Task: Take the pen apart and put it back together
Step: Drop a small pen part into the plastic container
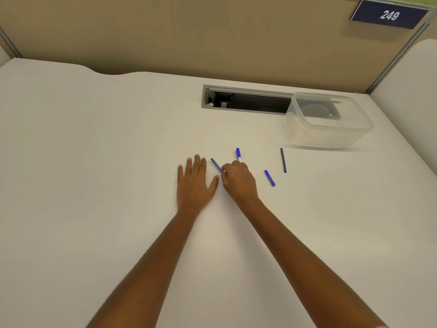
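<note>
Where right hand [238, 181] curls, blue tube [216, 165] vanishes.

A single head-worn wide-angle camera looks forward and steeply down over a white counter [94, 162], its view bowed at the edges by the lens. Both bare forearms run up from the bottom edge toward mid-frame, where the left hand [195, 183] lies flat and the right hand [238, 181] closes its grip just beside it, placing the lens above and behind them at arm's reach. Beyond the grip, the view takes in a cable slot [246, 100], a clear tub [328, 119] and a tan partition [189, 31] bearing a number plate [389, 15]. No second view overlaps it.
</note>
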### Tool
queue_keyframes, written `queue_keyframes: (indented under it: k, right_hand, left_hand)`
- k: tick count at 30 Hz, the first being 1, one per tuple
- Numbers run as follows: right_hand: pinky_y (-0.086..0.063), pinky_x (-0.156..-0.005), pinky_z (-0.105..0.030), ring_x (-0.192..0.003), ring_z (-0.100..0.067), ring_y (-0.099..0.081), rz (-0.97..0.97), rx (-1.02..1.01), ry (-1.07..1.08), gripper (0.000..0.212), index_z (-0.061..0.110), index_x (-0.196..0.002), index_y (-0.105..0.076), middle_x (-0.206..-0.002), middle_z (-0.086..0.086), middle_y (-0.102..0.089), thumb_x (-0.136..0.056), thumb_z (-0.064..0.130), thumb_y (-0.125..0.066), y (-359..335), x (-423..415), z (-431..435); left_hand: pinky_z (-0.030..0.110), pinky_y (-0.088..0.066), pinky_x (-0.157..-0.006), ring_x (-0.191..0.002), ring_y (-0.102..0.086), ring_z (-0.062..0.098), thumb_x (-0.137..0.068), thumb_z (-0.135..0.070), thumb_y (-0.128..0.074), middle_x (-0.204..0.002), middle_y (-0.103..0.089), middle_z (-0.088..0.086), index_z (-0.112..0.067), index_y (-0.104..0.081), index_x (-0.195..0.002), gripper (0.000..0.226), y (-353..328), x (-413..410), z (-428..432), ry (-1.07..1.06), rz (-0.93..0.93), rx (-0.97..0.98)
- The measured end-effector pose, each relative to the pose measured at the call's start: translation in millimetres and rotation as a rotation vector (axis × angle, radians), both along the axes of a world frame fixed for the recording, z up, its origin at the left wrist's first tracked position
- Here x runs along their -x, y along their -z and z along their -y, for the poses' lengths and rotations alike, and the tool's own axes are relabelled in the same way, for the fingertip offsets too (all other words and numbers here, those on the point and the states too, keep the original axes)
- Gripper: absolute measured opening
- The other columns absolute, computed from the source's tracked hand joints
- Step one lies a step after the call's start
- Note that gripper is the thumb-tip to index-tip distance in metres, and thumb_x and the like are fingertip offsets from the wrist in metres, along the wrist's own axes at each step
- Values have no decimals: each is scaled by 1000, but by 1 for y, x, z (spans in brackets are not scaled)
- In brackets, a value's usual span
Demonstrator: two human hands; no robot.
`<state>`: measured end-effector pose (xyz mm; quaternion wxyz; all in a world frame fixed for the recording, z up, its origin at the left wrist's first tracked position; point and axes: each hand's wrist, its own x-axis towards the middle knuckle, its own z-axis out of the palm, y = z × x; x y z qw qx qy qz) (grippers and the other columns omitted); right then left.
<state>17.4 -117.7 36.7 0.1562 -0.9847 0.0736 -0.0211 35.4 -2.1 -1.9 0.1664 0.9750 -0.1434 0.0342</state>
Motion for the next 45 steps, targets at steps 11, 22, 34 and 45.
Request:
queue_keyframes:
  k: [11, 22, 34, 45]
  right_hand:
    - [-44, -77, -38, -100, -28, -51, 219, -135, 85, 24, 6, -105, -62, -103, -14, -61, -90, 13, -45, -35, 16, 51]
    - [-45, -77, -43, -97, -36, -52, 417, 53, 137, 17, 3, -97, -64, -99, -21, -62, -87, 11, -53, -88, -10, 161]
    - [-46, -82, -45, -103, -42, -52, 106, 211, 232, 18, 2, -94, -67, -106, -24, -62, -83, 1, -53, -96, -82, 273]
    - [-47, -97, -40, -107, -33, -57, -513, 299, 218, 31, 5, -108, -63, -115, -14, -62, -78, 13, -61, -72, -132, 288]
  left_hand:
    - [44, -4, -116, -143, -14, 26, -94, -40, -36, -154, -20, 12, -7, -23, -142, 59, -3, 2, 3, -5, 9, 0]
    - [39, 2, -116, -145, -3, 21, -97, -37, -26, -157, -9, 9, -12, -15, -144, 55, -9, -13, 40, 9, -68, -30]
    - [39, -5, -117, -143, -15, 23, -97, -31, -32, -155, -15, 11, -11, -19, -143, 52, -5, -20, 55, -46, -15, -6]
    - [50, -23, -112, -132, -37, 36, -83, -43, -11, -144, -37, 19, -3, -41, -134, 71, -10, -15, 59, -63, 45, 50]
